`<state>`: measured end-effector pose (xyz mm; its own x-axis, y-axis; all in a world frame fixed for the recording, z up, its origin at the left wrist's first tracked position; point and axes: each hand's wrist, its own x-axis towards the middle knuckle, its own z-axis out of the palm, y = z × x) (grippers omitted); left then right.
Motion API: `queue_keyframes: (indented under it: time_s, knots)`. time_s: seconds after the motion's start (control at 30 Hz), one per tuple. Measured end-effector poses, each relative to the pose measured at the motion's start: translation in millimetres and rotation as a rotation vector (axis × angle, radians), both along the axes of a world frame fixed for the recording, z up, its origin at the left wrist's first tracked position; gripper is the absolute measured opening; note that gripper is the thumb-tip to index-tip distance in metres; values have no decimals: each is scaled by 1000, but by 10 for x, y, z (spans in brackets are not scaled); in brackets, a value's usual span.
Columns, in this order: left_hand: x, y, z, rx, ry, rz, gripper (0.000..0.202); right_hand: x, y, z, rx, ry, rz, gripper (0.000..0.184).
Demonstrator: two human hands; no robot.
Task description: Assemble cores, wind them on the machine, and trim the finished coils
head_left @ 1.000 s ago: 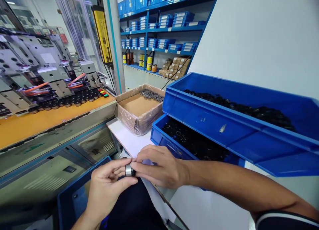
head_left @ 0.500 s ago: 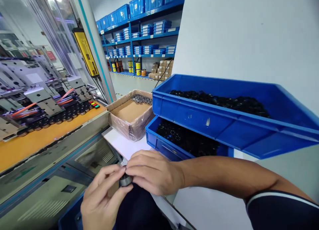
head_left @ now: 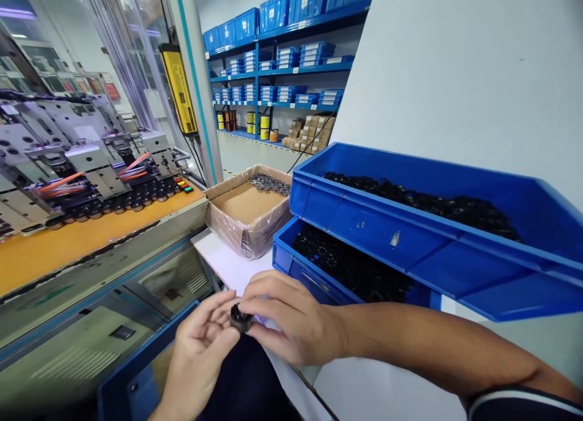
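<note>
Low in the middle of the view, both hands meet around a small round motor stator core, dark metal on the outside with black toothed plastic at its top. My left hand pinches it from the left, thumb in front and fingers curled behind. From the right, my right hand has its thumb and fingertips closed on its edge. To the right, a lower blue bin holds many black plastic ring pieces. A larger blue bin above it holds more black pieces.
A plastic-lined carton with metal cores stands left of the bins on a white table. The machine's orange deck carries a row of cores at left. Another blue bin sits low beside my legs.
The stator core has tilted so its black toothed top shows more. My left fingers have opened out somewhat behind it. The whole view has shifted, moving the scene rightward.
</note>
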<state>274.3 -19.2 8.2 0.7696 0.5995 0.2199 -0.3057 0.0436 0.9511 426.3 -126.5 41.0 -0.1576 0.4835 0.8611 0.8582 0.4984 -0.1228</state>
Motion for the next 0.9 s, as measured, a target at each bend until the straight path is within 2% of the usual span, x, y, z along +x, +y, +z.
queue_keyframes:
  time_s: [0.07,0.1,0.23,0.37,0.43,0.6,0.67,0.8,0.9]
  knots:
    - [19,-7,-41,-243,-34,-158,37,3,14,-17,-8,43,24,16]
    - [26,-8,-59,-299,-52,-202,40,4,19,-23,-11,45,31,14]
    - [40,9,-116,-248,-83,-204,35,11,25,-27,-3,18,11,16]
    - [38,33,-150,-245,-117,-262,16,21,25,-14,-6,47,24,16]
    - [34,47,-149,-139,-105,-205,18,27,29,-14,-12,56,27,15]
    - [24,121,-34,481,-94,104,27,23,25,-32,-49,47,13,14]
    - [22,139,23,647,-104,171,26,12,14,-33,-68,45,12,13]
    - [19,90,29,713,-101,260,17,-9,12,-2,-124,67,39,12]
    - [32,106,-42,763,7,309,10,18,36,-38,-286,92,-25,16]
